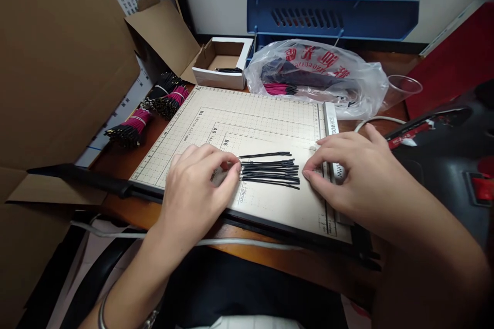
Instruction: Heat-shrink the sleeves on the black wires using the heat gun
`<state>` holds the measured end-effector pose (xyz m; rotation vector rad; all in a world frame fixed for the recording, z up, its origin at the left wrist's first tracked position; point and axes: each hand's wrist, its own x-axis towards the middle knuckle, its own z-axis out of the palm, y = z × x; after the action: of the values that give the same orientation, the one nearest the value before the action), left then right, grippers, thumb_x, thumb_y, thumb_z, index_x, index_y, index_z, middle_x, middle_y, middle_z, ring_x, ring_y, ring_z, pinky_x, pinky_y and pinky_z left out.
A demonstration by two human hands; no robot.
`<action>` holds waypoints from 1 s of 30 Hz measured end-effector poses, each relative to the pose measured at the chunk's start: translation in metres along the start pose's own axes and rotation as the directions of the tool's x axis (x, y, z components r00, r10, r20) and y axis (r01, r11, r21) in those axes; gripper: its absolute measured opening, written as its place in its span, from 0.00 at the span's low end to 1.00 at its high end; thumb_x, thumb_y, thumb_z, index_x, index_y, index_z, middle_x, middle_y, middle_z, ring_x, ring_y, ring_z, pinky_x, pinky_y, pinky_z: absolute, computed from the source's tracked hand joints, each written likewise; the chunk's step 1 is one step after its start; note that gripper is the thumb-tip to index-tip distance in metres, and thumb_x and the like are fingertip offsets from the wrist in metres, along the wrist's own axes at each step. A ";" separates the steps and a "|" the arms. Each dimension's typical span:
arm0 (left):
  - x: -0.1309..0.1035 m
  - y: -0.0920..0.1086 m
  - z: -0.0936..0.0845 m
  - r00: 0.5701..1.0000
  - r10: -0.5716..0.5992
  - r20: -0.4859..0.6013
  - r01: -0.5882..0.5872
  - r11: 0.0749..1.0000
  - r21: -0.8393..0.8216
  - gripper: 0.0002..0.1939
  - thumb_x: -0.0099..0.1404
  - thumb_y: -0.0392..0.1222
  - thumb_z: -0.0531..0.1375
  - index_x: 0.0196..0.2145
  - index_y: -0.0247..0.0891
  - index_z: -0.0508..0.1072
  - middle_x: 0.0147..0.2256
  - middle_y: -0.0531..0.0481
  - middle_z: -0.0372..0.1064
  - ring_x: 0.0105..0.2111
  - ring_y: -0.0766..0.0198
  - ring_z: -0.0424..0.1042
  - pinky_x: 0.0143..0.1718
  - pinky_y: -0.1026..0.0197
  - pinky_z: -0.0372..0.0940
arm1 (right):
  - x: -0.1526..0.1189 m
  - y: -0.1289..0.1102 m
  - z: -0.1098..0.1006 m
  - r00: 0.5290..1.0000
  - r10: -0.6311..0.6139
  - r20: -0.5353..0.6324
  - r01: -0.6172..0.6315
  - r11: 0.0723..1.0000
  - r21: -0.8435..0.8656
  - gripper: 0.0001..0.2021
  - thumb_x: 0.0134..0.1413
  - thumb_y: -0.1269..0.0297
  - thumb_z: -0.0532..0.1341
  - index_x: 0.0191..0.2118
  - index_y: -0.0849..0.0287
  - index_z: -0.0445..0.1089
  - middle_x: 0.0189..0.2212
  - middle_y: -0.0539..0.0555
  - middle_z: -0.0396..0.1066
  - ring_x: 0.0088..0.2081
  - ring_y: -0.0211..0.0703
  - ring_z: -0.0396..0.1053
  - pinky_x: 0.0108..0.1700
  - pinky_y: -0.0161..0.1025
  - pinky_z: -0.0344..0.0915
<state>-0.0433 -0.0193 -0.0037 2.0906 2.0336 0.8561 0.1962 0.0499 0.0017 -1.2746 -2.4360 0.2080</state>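
A row of short black wires (270, 170) lies side by side on a paper cutter's gridded board (185, 136). Their left ends show small silvery tips, and one wire lies slightly apart on the far side. My left hand (203, 175) is closed in a pinch at those left ends, thumb and forefinger against them. At the opposite ends, my right hand (343, 164) has thumb and forefinger brought together, just short of the wire tips. Whatever it may hold is hidden. The cutter's black handle (111, 185) extends on the left.
Bundles of pink and black wires (133, 126) lie left of the board. Behind it are a white box (222, 77) with a pen, a clear plastic bag (316, 74) containing more wires, and a blue rack (332, 18). A clear cup (405, 87) lies at right; a cable runs along the front.
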 end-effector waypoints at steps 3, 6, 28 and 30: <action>0.001 -0.001 0.000 1.000 0.002 0.001 -0.002 1.000 -0.001 0.08 0.70 0.40 0.59 0.35 0.41 0.78 0.34 0.49 0.75 0.37 0.57 0.71 0.41 0.52 0.63 | 0.002 0.003 0.000 0.999 0.026 -0.031 -0.026 1.000 -0.009 0.10 0.57 0.63 0.60 0.27 0.52 0.76 0.35 0.53 0.78 0.45 0.57 0.72 0.63 0.71 0.48; 0.002 -0.002 0.000 1.000 0.003 -0.008 -0.003 1.000 0.003 0.08 0.70 0.40 0.59 0.36 0.41 0.78 0.34 0.49 0.75 0.37 0.57 0.71 0.40 0.53 0.63 | 0.005 0.004 0.002 1.000 0.018 -0.013 -0.017 1.000 0.020 0.09 0.57 0.64 0.62 0.28 0.52 0.76 0.35 0.52 0.78 0.44 0.55 0.72 0.62 0.68 0.50; 0.012 -0.002 -0.007 0.996 0.025 0.085 -0.039 0.985 0.167 0.08 0.71 0.42 0.58 0.37 0.41 0.77 0.35 0.49 0.75 0.37 0.54 0.73 0.37 0.53 0.61 | 0.013 0.002 -0.001 0.999 0.020 0.026 -0.020 1.000 0.011 0.09 0.61 0.64 0.62 0.32 0.51 0.79 0.36 0.51 0.77 0.46 0.51 0.71 0.65 0.71 0.43; 0.015 -0.002 -0.007 0.996 0.034 0.077 -0.044 0.989 0.142 0.09 0.72 0.42 0.57 0.39 0.41 0.77 0.37 0.49 0.76 0.39 0.54 0.73 0.38 0.53 0.62 | 0.013 0.002 -0.004 0.999 0.040 0.009 -0.040 0.999 -0.006 0.09 0.61 0.64 0.62 0.32 0.51 0.79 0.36 0.51 0.78 0.46 0.52 0.72 0.65 0.72 0.43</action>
<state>-0.0491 -0.0067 0.0065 2.2068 2.0798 0.6447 0.1931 0.0616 0.0083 -1.3288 -2.4211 0.2185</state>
